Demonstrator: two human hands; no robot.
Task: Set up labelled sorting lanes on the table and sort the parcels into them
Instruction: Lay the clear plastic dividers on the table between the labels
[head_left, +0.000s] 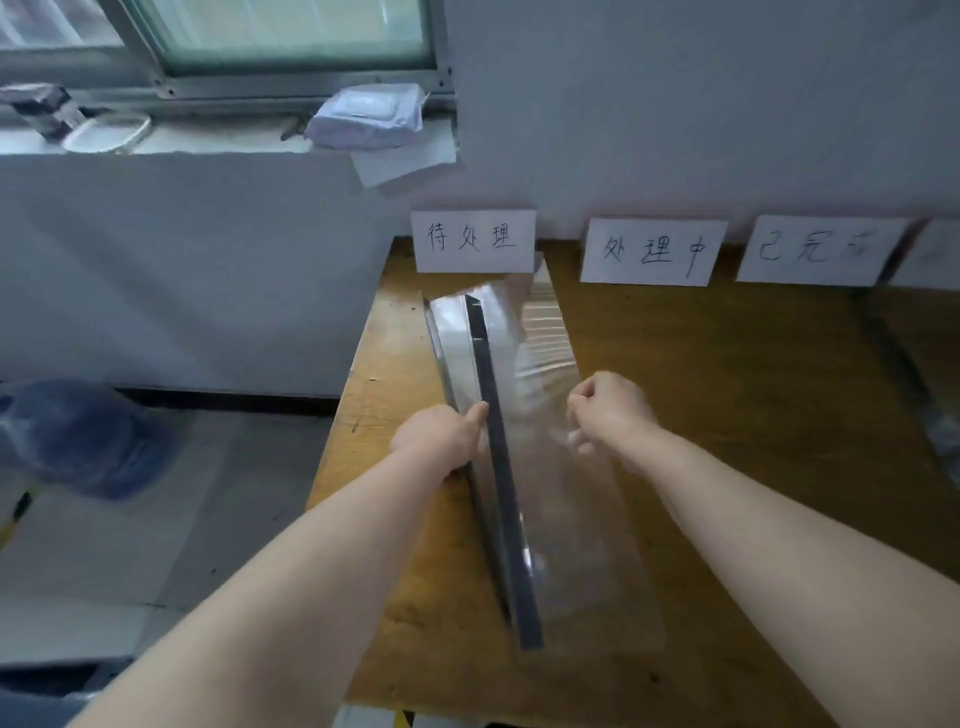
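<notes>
A long clear plastic parcel (566, 525) with dark metal strips (501, 467) inside lies lengthwise on the wooden table (727, 395), under the leftmost label. My left hand (441, 436) grips the strips at the parcel's left side. My right hand (608, 410) pinches the clear plastic on the right. Three white paper labels with handwritten characters lean against the wall: a left one (474, 241), a middle one (652, 251) and a right one (815, 250). A fourth white card (935, 254) is cut off at the right edge.
Another dark-strip parcel (914, 384) lies at the table's right edge. A white pouch (366, 117) sits on the window sill above. A blue plastic bag (78, 436) lies on the floor to the left of the table.
</notes>
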